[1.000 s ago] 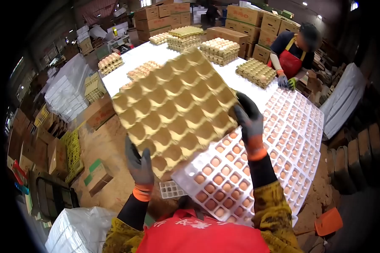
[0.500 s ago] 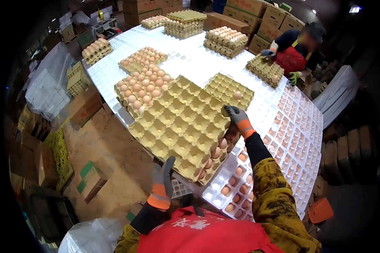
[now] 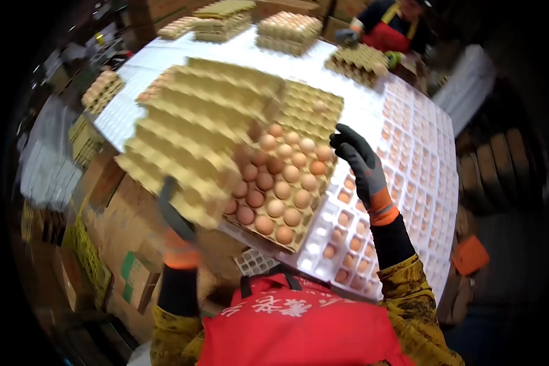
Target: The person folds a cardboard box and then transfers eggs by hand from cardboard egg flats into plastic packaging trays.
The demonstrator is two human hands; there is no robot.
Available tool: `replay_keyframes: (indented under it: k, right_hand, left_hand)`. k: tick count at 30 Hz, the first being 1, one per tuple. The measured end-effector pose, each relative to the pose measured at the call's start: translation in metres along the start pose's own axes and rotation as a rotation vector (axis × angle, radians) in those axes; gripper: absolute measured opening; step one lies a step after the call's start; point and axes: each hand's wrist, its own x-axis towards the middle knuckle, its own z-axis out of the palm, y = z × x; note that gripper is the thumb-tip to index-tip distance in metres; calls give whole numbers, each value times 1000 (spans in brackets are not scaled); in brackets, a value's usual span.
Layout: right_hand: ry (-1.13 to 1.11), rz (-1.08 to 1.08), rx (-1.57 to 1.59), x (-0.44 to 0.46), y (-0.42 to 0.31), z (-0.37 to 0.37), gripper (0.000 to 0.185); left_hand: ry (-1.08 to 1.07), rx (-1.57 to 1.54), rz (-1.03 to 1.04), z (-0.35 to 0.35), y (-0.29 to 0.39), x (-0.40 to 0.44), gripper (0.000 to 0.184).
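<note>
My left hand [image 3: 178,213], in a grey and orange glove, grips the near edge of an empty yellow pulp tray [image 3: 195,131], which is tilted and blurred. Beside it a pulp tray full of brown eggs [image 3: 280,189] lies at the table's near edge, partly covered by the tilted tray. My right hand [image 3: 361,161] is raised just right of the full tray, fingers apart, holding nothing. Behind the eggs sits another pulp tray [image 3: 308,107] with a single egg on it. White plastic trays with eggs in their pockets [image 3: 418,177] cover the table's right side.
Egg stacks stand farther back on the white table [image 3: 238,55]. A person in a red apron [image 3: 387,36] has a gloved hand at a stack of pulp trays [image 3: 357,63]. Cardboard boxes [image 3: 141,277] lie on the floor at left; an orange scoop-like object [image 3: 470,256] is at right.
The empty tray has lifted off the egg-filled tray and swung left with my left hand, uncovering the eggs. My right hand has let go of it. The view has shifted.
</note>
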Motion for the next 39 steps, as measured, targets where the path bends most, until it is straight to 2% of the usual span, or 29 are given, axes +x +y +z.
replay_keyframes:
  k: [1, 2, 3, 5, 7, 8, 9, 10, 11, 12, 13, 14, 15, 16, 18, 20, 22, 25, 26, 27, 29, 31, 32, 33, 35, 36, 37, 38, 39]
  right_hand:
    - [18, 58, -21, -16, 4, -6, 44]
    - [48, 82, -39, -32, 10, -11, 42]
    - [97, 221, -124, -47, 11, -16, 41]
    - [127, 167, -152, -79, 31, -20, 40]
    - [162, 195, -241, -112, 33, -10, 37]
    - [131, 211, -304, -125, 29, 0, 37]
    - [100, 223, -368, -134, 27, 11, 37]
    - [39, 173, -441, -142, 27, 25, 37]
    - [-27, 121, -518, -146, 29, 40, 37]
    - [-39, 19, -601, -148, 31, 54, 39]
    - [-54, -82, -687, -147, 34, 69, 41]
    - [-57, -147, -799, -144, 42, 79, 40]
    - [-65, -215, -913, -136, 56, 92, 40]
    - [-121, -83, -915, -136, 76, 103, 39]
    - [-126, -9, -1005, -140, 106, 117, 35]
    - [-92, -73, -1072, -139, 93, 109, 28]
    - [-102, -102, -999, -136, 81, 100, 23]
    - [-29, 263, -223, -135, 71, 77, 28]
    - [-21, 327, 85, -136, 87, 63, 32]
    - [-21, 400, 392, -138, 103, 49, 36]
    - [203, 477, 930, -145, 93, 35, 38]
    - [189, 419, 884, -138, 80, 28, 30]
    - [150, 439, 502, -132, 74, 27, 32]
    - [78, 594, 114, -119, 55, 32, 37]
    - [55, 74, -705, -112, 58, 59, 46]
    - [-53, 7, -960, -104, 57, 65, 47]
    - [-67, 35, -985, -102, 61, 69, 48]
    - [-83, 62, -1012, -101, 65, 72, 50]
    - [-100, 83, -1040, -98, 67, 73, 51]
  left_hand:
    - [135, 142, 141, -26, -7, 36, 48]
    - [135, 151, 143, -41, -1, 67, 48]
    - [79, 194, 158, -82, -3, 109, 49]
    - [318, 299, -41, -135, 5, 163, 45]
    - [319, 428, 188, -104, 13, 139, 45]
    - [267, 647, 377, -83, 10, 116, 46]
    - [199, 857, 573, -61, 2, 91, 47]
    - [20, 1072, 559, -49, -9, 67, 46]
    - [-165, 1120, 465, -48, -32, 46, 45]
    - [-582, 1340, 562, -31, -36, 26, 48]
    - [-855, 1356, 397, -8, -36, 12, 52]
    - [-1120, 1579, 546, 1, -49, 5, 61]
    - [-1133, 1610, 574, 0, -53, 4, 60]
    - [-1160, 1625, 608, -3, -58, 6, 58]
    - [-1197, 1601, 662, -10, -73, 14, 56]
    - [-1197, 1568, 608, -4, -77, 13, 54]
    - [-1181, 1532, 553, 3, -75, 15, 50]
    - [-1098, 1379, 417, -14, -77, 29, 46]
    - [-803, 1200, -171, -13, -71, 29, 48]
    - [-612, 895, -393, -28, -69, 39, 45]
    - [-500, 648, -269, -25, -56, 51, 42]
    - [-519, 232, -396, -26, -53, 64, 48]
    - [-576, 361, -209, -26, -57, 64, 42]
    - [-607, 473, -185, -26, -63, 70, 37]
    - [-662, 1049, -486, 8, -62, 66, 32]
    - [-898, 1279, -100, 26, -69, 51, 35]
    - [-1116, 1473, 316, 39, -77, 37, 40]
    - [-1214, 1594, 519, 36, -88, 36, 52]
    - [-1228, 1660, 507, 36, -92, 36, 54]
